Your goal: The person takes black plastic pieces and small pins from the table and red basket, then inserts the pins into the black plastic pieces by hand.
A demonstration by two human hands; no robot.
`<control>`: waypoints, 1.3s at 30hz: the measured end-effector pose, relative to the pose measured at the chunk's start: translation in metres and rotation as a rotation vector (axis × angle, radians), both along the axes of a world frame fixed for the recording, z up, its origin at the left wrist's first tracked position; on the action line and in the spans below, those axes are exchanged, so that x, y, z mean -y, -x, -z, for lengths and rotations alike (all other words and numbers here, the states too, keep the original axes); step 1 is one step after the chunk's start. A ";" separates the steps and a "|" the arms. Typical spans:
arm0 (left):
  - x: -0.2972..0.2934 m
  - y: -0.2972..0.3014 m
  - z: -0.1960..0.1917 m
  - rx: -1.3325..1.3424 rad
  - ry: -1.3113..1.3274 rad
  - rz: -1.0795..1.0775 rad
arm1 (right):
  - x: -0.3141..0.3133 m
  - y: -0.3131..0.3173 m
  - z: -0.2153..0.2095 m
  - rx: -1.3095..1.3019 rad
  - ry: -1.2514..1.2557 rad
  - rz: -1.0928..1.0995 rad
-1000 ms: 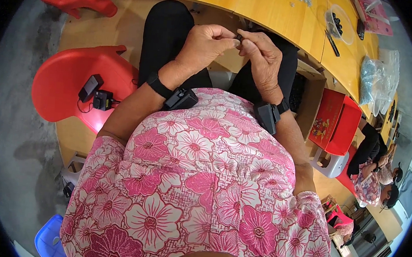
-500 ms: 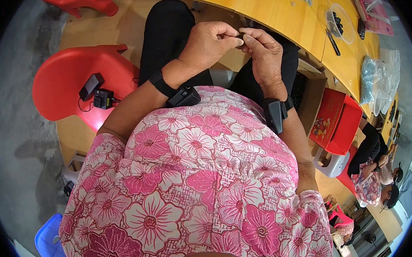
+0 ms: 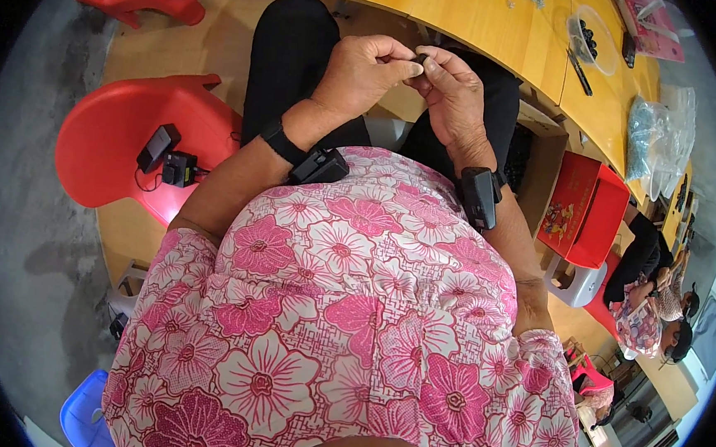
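My left hand (image 3: 360, 74) and my right hand (image 3: 454, 97) meet above my lap, in front of the yellow wooden table (image 3: 472, 20). Both pinch one small dark part (image 3: 420, 58) between their fingertips. The part is mostly hidden by the fingers, so its shape is unclear. Each wrist carries a black band with a small black device. My black trousers (image 3: 291, 53) lie under the hands.
A red plastic chair (image 3: 122, 153) at my left holds small black devices (image 3: 167, 156) with cables. A clear bowl of dark pieces (image 3: 591, 40) and a plastic bag (image 3: 650, 136) sit on the table. A red box (image 3: 583, 210) stands at my right. Other people sit at the far right.
Both hands have stayed together on the small part, shifting only slightly as the fingers work it.
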State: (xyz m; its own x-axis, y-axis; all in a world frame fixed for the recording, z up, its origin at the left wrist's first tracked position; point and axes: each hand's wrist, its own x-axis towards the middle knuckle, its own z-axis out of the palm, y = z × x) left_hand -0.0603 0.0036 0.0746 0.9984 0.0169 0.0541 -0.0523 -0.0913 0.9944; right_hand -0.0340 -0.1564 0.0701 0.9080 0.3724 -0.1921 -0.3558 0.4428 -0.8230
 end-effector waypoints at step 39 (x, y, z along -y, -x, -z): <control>-0.001 0.000 0.001 -0.337 0.261 0.152 | 0.008 0.003 -0.002 0.966 0.799 0.143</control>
State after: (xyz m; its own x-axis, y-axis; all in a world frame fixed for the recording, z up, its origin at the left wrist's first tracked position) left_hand -0.0603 0.0048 0.0731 0.9518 -0.1612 -0.2608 0.2846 0.1485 0.9471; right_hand -0.0375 -0.1647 0.0722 0.8258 0.3460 0.4453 0.5489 -0.3120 -0.7755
